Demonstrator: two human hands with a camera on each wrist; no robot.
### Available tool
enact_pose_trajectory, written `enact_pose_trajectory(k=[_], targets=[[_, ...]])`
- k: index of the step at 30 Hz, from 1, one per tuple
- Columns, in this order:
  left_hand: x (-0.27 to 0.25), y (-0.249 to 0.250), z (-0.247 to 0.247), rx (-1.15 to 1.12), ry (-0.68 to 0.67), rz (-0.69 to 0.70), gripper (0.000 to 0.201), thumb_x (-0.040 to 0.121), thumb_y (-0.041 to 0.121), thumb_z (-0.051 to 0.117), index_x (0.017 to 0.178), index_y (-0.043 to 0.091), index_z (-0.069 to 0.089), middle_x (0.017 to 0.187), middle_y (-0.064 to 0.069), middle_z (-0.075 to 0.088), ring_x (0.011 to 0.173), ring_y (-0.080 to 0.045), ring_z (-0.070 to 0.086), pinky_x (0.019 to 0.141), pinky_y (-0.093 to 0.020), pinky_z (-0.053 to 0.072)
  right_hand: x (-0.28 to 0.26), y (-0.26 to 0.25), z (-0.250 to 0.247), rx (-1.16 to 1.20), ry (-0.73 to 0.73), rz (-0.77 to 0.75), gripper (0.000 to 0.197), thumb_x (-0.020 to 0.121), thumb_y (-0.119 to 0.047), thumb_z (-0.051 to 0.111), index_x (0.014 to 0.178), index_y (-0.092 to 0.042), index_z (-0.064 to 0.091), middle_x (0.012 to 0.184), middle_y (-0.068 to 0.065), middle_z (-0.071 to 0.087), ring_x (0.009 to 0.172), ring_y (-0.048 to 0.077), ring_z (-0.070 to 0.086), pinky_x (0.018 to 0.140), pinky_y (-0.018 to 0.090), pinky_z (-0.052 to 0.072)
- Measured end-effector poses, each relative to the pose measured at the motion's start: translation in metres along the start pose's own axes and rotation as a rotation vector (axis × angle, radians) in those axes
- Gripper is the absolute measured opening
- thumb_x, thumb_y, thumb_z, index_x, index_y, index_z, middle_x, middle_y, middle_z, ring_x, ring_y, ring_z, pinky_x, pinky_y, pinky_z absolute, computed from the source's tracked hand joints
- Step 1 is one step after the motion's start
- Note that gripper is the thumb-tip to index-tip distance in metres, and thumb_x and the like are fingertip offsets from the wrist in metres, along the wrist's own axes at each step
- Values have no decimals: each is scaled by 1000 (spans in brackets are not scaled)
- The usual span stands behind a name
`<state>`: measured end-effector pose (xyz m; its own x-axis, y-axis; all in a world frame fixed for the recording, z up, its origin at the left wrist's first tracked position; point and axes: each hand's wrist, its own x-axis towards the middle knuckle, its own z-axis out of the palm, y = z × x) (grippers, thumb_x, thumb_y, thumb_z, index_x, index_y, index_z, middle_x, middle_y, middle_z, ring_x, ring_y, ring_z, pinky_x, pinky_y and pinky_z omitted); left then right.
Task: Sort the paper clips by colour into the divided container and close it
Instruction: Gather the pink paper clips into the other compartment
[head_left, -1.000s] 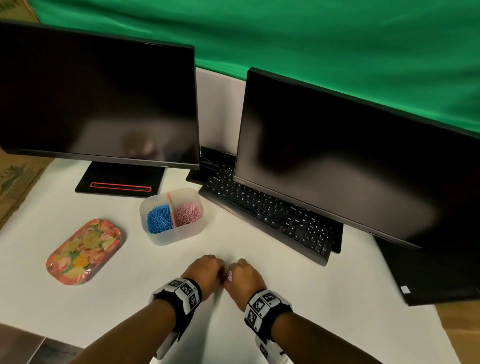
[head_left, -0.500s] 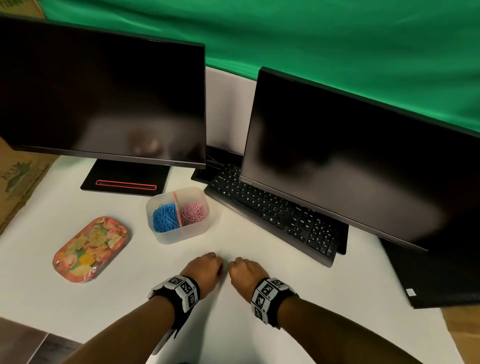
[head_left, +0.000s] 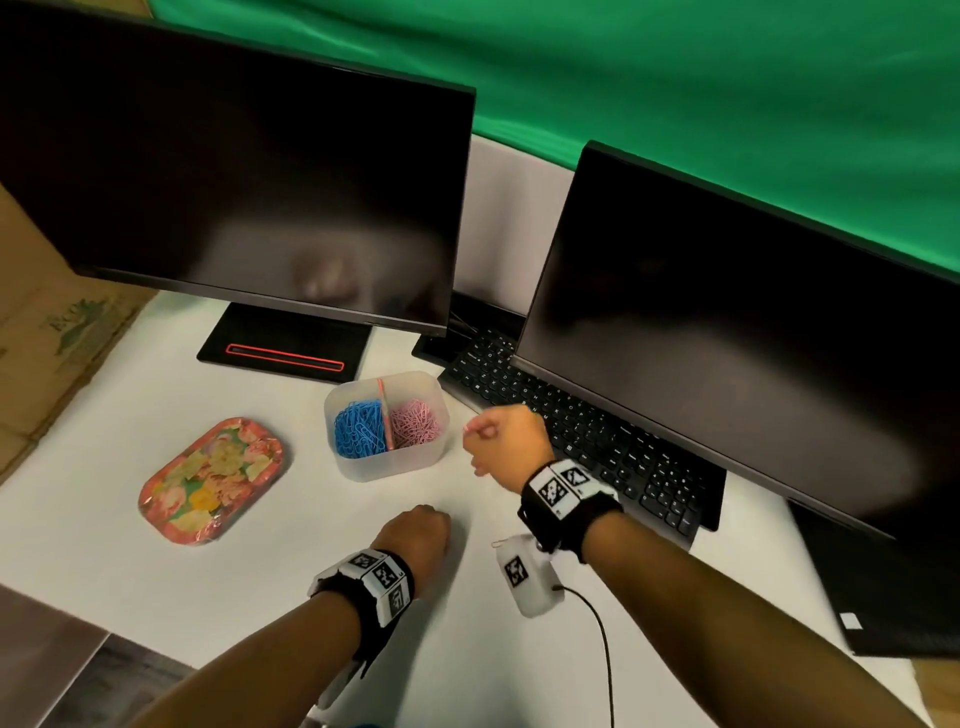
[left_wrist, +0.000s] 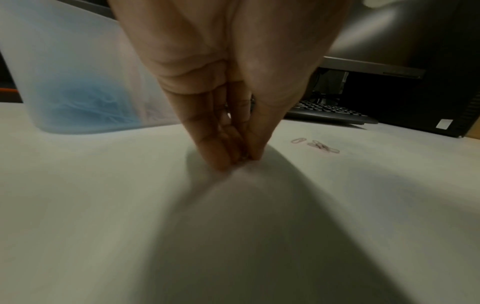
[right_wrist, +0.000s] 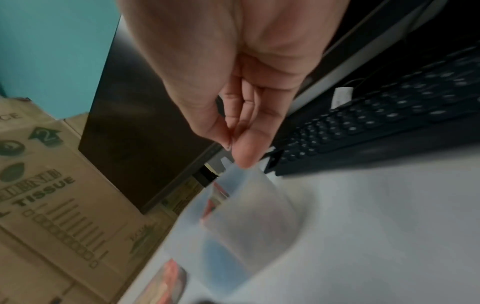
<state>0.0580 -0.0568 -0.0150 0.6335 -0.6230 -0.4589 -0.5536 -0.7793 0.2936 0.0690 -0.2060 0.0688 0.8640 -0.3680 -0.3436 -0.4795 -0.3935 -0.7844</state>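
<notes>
**Last pink clips go to the tub**

Right hand (head_left: 506, 439) hovers just right of the divided tub (head_left: 387, 462), pinching something small, likely a clip. Left hand (head_left: 418, 535), near the tub's front, pinches at the table (left_wrist: 103, 205). Loose paper clips (left_wrist: 315, 145) lie nearby: light, thin, slippery; best nipped edgewise by fingertips.

Divided container (head_left: 387, 462) set on table (head_left: 156, 597), before stand of left monitor (head_left: 234, 171). Two clip heaps kept inside, one per compartment, parted by divider (head_left: 383, 415). Lid (head_left: 213, 480) laid flat left of container, apart from it. Keyboard (head_left: 582, 441) placed right of container, partly tucked under right monitor (head_left: 753, 322). Right hand (head_left: 506, 439) held between container and keyboard (just beside container wall). Left hand (head_left: 418, 538) lowered onto table before container, fingertips (left_wrist: 221, 162) touching surface. Loose clips (left_wrist: 315, 145) scattered right of left hand.
</notes>
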Motion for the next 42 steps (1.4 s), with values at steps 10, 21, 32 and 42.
enact_pose_trajectory(k=[10, 21, 32, 42], targets=[[-2, 5, -2, 73, -85, -71, 28, 97, 15, 37, 119, 8, 55, 123, -14, 56, 113, -31, 56, 94, -37, 46, 54, -50, 35, -324, -84, -42, 17, 83, -13, 62, 93, -15, 76, 101, 4, 70, 87, 22, 68, 82, 30, 57], [-4, 6, 4, -1, -80, -45, 40, 88, 6, 48, 127, 8, 43, 126, -13, 52, 115, -30, 55, 95, -35, 45, -27, 89, -11, -685, -193, -19, 26, 87, -23, 55, 109, -20, 67, 111, 2, 68, 98, 19, 65, 90, 30, 52], [-3, -1, -22, -565, 181, -21, 19, 87, 6, 56, 93, 18, 69, 81, 2, 67, 78, -16, 64, 77, -23, 52, -66, 122, 7, -809, -329, -222, 50, 96, -17, 45, 144, -20, 33, 143, 6, 37, 123, 28, 49, 101, 35, 43], [15, -12, -122, -482, 482, -106, 23, 86, 4, 54, 98, 16, 70, 88, 1, 67, 87, -17, 61, 82, -20, 44, -40, 111, 7, -984, -409, -240, 20, 96, -13, 49, 113, -6, 57, 120, 11, 54, 105, 29, 60, 85, 32, 47]])
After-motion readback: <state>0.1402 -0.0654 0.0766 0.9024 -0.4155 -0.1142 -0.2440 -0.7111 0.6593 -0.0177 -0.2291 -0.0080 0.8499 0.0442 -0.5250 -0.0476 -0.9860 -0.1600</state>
